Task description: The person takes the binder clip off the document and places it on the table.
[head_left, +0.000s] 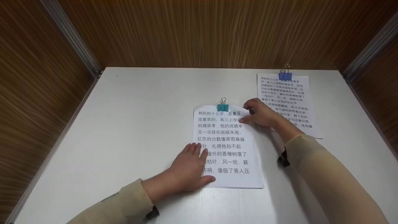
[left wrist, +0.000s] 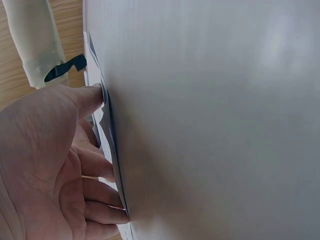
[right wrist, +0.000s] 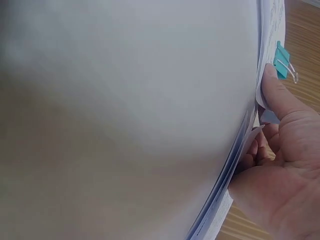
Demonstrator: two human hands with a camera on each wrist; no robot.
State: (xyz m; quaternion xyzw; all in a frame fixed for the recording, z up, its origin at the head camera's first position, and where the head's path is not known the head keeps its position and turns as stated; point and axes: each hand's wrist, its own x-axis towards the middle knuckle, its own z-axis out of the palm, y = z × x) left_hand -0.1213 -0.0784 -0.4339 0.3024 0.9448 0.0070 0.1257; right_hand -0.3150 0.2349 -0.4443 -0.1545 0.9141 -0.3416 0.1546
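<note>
White paper, printed with large black Chinese characters, makes up the front stack (head_left: 227, 155), which lies flat on the pale counter (head_left: 124, 124), a little right of the middle; a teal binder clip (head_left: 223, 107) grips its top edge, wire handles pointing away from the person. The left hand (head_left: 189, 168) rests relaxed on the stack's left edge, grasping nothing; its fingers lie on the page over the start of several lines, the thumb spread towards the bottom edge. The right hand (head_left: 262, 113) is at the upper right corner, just beside the clip, pinching the paper there; its thumb lies on the printed side, and the right wrist view shows the sheet edges bent about it.

Beyond, towards the counter's far right corner, lies the rear stack (head_left: 281, 99), printed in smaller characters and held at its top by a purple-blue clip (head_left: 285, 76); the right hand and wrist hide part of its lower left. Both forearms wear beige sleeves (head_left: 323, 174), with a black piece (head_left: 283, 158) showing at each cuff; brown wood-grain panels (head_left: 199, 34) enclose the counter at the back and sides.
</note>
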